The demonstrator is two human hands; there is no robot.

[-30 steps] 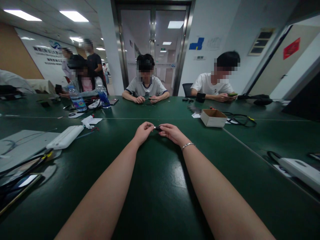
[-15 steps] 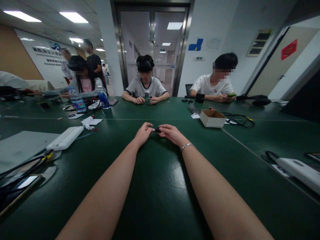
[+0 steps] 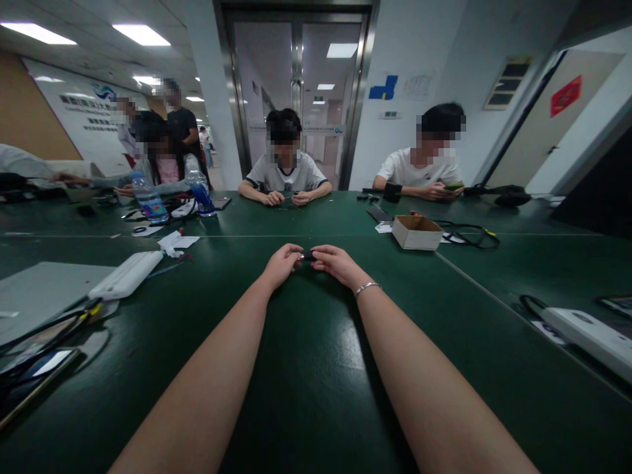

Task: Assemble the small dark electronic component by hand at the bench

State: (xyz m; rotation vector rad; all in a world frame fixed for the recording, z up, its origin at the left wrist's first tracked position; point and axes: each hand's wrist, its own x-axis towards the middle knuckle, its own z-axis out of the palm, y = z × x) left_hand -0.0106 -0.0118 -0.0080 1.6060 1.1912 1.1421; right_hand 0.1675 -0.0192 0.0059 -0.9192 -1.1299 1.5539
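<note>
Between my two hands, just above the green table (image 3: 306, 368), is a small black stick with a silvery end (image 3: 308, 255). My left hand (image 3: 282, 268) is closed in a pinch at the silvery end. At the black end, my right hand (image 3: 336, 264) is closed too, thumb and fingers pressed on it; a silver bracelet circles that wrist. Fingers cover much of the stick, and its exact kind is too small to make out.
A small open cardboard box (image 3: 417, 233) sits to the right. A white power bank (image 3: 127, 275), a grey laptop (image 3: 44, 286) and cables lie at left. Another white device (image 3: 590, 336) is at far right. Water bottles (image 3: 149, 199) stand beyond. Several people sit around the table.
The view has shifted very slightly. Both hands keep their pinch on the small black stick, with only a slight change in the fingers.
</note>
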